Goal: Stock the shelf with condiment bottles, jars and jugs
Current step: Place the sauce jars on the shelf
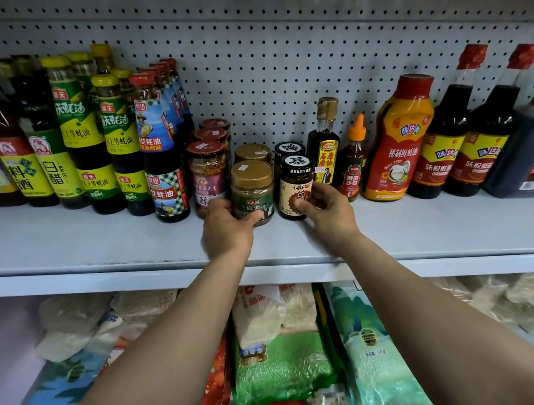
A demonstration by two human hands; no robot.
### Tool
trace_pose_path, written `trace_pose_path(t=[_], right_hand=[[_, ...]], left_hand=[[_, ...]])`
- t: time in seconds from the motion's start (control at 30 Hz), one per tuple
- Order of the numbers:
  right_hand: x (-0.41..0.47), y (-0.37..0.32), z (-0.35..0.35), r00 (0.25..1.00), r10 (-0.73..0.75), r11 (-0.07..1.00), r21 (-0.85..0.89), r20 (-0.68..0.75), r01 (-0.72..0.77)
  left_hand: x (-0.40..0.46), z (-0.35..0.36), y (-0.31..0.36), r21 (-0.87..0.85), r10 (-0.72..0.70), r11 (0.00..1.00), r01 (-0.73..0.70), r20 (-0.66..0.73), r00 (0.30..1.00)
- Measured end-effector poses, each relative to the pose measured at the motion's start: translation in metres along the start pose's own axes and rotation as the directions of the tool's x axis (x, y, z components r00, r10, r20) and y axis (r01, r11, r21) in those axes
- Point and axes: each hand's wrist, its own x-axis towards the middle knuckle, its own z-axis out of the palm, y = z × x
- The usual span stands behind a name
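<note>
Shelf (90, 235): left hand (226, 231) grips gold-lidded jar (252, 189), right hand (329, 208) black-lidded jar (294, 187).

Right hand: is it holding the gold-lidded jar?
No, the right hand grips the black-lidded jar; the left hand holds the gold-lidded jar.

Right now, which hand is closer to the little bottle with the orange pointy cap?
The right hand. It holds the black-lidded jar, just left of the orange-capped bottle. The left hand is farther left, holding the gold-lidded jar.
</note>
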Motion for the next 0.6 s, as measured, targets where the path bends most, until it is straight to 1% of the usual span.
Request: trace_pose_path(t=[0.1, 0.27, 0.43, 0.6], right_hand=[[0.000, -0.001, 0.002, 1.000, 0.002, 1.000, -0.019, -0.019, -0.002], [0.002, -0.003, 0.001, 0.997, 0.023, 0.994, -0.104, -0.077, -0.031], [0.009, -0.001, 0.002, 0.984, 0.074, 0.983, -0.157, -0.160, -0.099], [0.017, 0.005, 0.007, 0.974, 0.073, 0.977, -0.180, -0.213, -0.113]], left_hand=[[0.000, 0.002, 0.003, 0.014, -0.001, 1.000, 0.002, -0.034, 0.999], [0.002, 0.004, 0.008, 0.042, -0.046, 0.998, 0.050, -0.083, 0.995], [0.007, 0.008, 0.010, 0.058, -0.049, 0.997, 0.051, -0.039, 0.998], [0.007, 0.010, 0.011, 0.057, -0.043, 0.997, 0.045, -0.031, 0.999]])
